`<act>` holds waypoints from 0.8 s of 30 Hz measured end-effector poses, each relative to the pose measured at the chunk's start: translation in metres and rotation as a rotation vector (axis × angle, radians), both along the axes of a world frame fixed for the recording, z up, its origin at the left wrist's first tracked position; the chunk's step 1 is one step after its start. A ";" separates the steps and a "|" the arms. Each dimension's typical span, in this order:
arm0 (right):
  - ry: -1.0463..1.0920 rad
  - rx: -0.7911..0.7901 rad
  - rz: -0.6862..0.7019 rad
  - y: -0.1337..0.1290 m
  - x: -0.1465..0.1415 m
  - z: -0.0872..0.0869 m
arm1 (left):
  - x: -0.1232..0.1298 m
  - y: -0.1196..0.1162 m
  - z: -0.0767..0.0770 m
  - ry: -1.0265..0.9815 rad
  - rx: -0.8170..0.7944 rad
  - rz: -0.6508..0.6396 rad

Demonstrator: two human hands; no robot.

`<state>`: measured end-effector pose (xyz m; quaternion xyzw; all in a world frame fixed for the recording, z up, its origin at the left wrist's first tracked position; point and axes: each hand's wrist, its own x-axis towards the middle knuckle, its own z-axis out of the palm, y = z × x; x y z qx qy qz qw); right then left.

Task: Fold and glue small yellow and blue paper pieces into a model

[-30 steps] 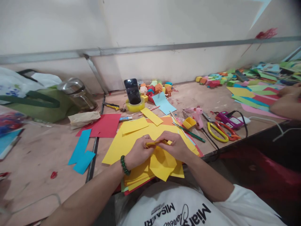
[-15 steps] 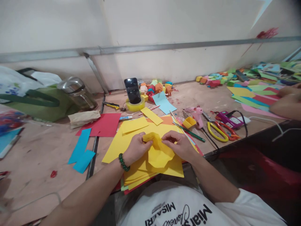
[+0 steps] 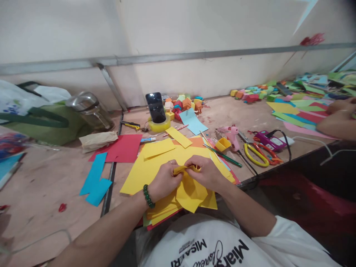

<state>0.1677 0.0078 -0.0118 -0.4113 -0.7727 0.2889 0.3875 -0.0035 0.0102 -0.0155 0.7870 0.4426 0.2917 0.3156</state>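
A yellow sheet of paper is held up between both hands, its upper edge bunched or folded and its lower part hanging down to a corner. My left hand, with a green bead bracelet at the wrist, pinches the upper left edge. Close beside it, my right hand is closed on the same edge; its fingertips partly hide the fold. Beneath the hands lies a stack of yellow paper with red sheets at the bottom. A narrow yellow strip rests at the stack's far side.
To the right lie a green pencil, a small yellow paper box, a pink glue gun and scissors. A phone leans in a tape roll. Blue strips lie left. Another person's hand is far right.
My right hand has moved left, closer to my left hand. The yellow sheet's top edge is drawn together, and its lower part now hangs to a point.
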 end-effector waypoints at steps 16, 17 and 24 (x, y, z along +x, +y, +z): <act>0.082 -0.156 -0.164 -0.001 0.020 -0.011 | -0.008 0.012 0.000 -0.095 -0.101 0.150; 0.086 -0.148 -0.162 -0.001 0.019 -0.011 | -0.007 0.011 0.000 -0.086 -0.088 0.150; 0.030 0.007 -0.094 -0.004 0.014 -0.002 | -0.003 0.006 0.003 -0.058 -0.009 0.142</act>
